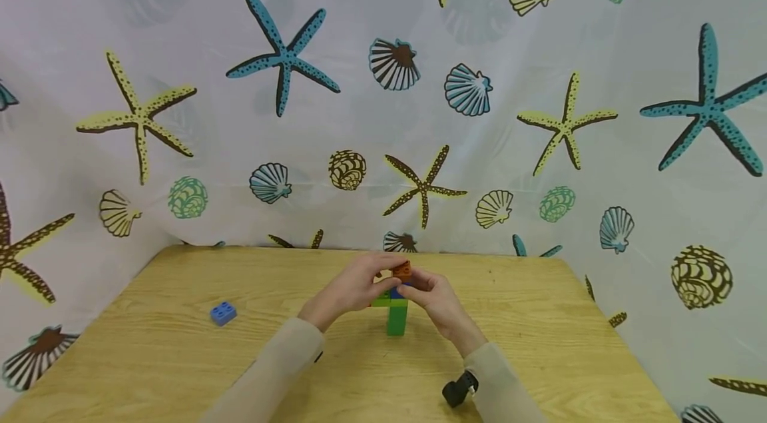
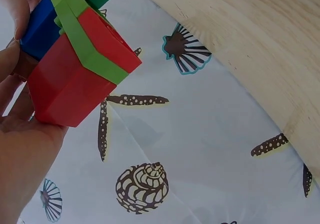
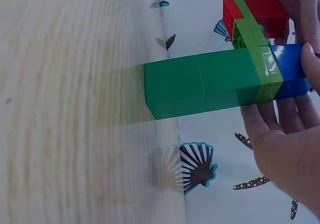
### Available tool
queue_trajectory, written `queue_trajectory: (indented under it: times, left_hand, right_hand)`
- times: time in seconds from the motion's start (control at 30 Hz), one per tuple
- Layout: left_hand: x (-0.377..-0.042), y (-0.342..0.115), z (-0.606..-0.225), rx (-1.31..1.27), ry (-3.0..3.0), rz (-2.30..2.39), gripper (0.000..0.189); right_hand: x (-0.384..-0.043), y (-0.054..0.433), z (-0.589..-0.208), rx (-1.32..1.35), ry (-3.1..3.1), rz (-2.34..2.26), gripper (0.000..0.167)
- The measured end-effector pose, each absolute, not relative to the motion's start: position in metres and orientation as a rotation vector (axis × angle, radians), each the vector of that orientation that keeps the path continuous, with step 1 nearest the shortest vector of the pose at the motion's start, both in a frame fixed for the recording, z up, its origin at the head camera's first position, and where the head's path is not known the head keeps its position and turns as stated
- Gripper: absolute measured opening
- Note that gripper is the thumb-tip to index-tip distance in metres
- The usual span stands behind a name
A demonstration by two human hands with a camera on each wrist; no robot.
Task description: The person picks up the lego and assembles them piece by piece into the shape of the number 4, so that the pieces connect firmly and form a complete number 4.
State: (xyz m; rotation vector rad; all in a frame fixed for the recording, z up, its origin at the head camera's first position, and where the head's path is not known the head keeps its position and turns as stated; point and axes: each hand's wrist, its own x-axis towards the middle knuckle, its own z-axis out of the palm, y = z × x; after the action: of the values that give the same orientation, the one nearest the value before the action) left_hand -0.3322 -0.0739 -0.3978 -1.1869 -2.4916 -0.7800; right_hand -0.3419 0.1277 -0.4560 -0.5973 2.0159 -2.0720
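Observation:
Both hands meet at a small tower of toy building bricks in the middle of the table. Two stacked green bricks (image 3: 202,84) form its leg, under light green pieces (image 3: 265,69). On these sit a blue brick (image 3: 290,71) and red bricks (image 2: 75,81), side by side. An orange brick (image 1: 402,270) is at the very top, between the fingers of my left hand (image 1: 359,283). My right hand (image 1: 440,300) grips the blue brick from the right, thumb in front and fingers behind. Fingers partly hide the upper bricks.
A loose blue brick with studs (image 1: 224,313) lies on the wooden table (image 1: 150,356), left of the tower. Behind the table hangs a white curtain (image 1: 359,123) printed with shells and starfish. A black wrist camera (image 1: 460,388) sits at the right sleeve.

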Motion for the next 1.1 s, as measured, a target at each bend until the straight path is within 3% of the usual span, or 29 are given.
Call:
queue_trajectory:
  times: [0.73,1.1]
  left_hand:
    - [-0.329,-0.072,-0.4,-1.031,-2.601,-0.885,0.041]
    - [-0.332,-0.074,-0.405,-1.053,-2.572,-0.909,0.041]
  right_hand:
    - [-0.336,0.129,-0.456,-0.62,1.926,-2.112,0.051]
    - [-0.33,0.121,-0.441,-0.477,1.876,-2.207,0.054]
